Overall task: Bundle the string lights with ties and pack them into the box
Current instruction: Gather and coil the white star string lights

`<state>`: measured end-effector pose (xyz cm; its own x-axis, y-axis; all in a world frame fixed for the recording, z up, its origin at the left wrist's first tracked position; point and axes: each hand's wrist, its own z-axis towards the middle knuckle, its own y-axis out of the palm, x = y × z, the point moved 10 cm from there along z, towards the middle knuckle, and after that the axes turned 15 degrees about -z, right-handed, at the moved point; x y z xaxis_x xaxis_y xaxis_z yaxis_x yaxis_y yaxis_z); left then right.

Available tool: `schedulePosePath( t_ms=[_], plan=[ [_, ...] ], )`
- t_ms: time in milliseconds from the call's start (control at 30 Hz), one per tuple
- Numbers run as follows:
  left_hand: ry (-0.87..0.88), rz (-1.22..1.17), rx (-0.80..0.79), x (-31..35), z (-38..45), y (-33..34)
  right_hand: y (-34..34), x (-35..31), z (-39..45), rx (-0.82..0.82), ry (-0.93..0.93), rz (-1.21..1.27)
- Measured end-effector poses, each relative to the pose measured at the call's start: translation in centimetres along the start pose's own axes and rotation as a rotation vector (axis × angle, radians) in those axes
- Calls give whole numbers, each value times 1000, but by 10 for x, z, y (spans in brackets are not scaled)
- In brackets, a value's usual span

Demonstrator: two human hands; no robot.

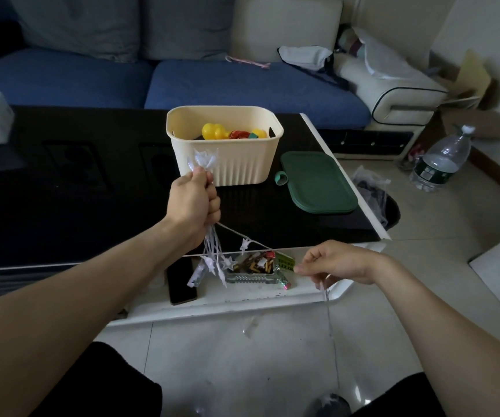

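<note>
At twelve o'clock from my left hand point(195, 203) stands the cream box point(227, 167), open, with toys already in it, its green lid point(318, 183) lying flat at the box's three o'clock. My left fingers are curled tight round a gathered bunch of the string lights point(212, 254); star bulbs poke out above my fist and more hang below it. A single strand runs from the fist toward four o'clock to my right hand point(337, 261), whose thumb and fingertips pinch the wire, and the rest trails down to the floor at six o'clock. The lights seem very light and limp (the thin wire probably tangles easily, and the plastic stars look brittle), so I judge it best to hold the wire itself, not the stars, and loop gently.
</note>
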<state>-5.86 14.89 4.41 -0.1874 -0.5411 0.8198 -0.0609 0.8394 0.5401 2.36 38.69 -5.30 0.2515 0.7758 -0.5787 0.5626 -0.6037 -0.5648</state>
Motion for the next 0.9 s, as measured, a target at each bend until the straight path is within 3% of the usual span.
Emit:
schedulePosePath(
  t_ms=[300,467,667,900],
  plan=[
    [43,-10,13,6,-4,-3,-2,28,-9,-77,181,-22],
    [76,-10,50,9,-5,-7,-21,39,-16,30,227,-10],
    [54,10,7,2,-5,-2,-40,12,-26,185,-28,305],
    [40,32,-129,-7,-11,18,-42,-33,-49,215,-262,361]
  ],
)
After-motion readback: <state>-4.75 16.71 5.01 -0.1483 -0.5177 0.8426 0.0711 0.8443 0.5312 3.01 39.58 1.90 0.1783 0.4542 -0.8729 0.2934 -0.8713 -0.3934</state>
